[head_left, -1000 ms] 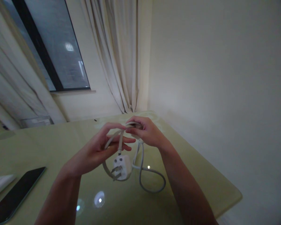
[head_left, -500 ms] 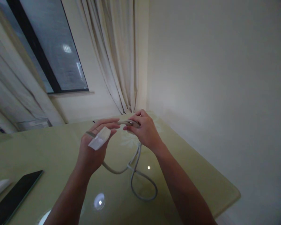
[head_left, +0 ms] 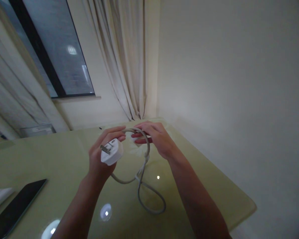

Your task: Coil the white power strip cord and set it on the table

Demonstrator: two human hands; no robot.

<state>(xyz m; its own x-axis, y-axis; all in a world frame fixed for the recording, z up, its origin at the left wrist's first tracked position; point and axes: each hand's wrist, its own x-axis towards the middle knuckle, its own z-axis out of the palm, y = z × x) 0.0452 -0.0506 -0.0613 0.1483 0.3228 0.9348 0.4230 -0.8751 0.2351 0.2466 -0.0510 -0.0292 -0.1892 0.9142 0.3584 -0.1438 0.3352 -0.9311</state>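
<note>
A white plug with metal prongs pokes out over the thumb side of my left hand, prongs toward me. That hand is closed, its fingers pinching a grey power cord. The cord arches across to my right hand, whose fingers hold it from above and behind. Something white shows partly behind the right fingers; I cannot make out what it is. Below the hands, the rest of the cord hangs in a twisted loop down to the tabletop.
The pale green glossy table has a rounded corner at the right, along the wall. A dark flat tablet-like slab and a white object lie at the left. Curtains and a window are behind.
The plug has turned on my left hand, so its prongs now show. My right fingers have loosened and spread somewhat, and the cord between the hands bows into a wider arch.
</note>
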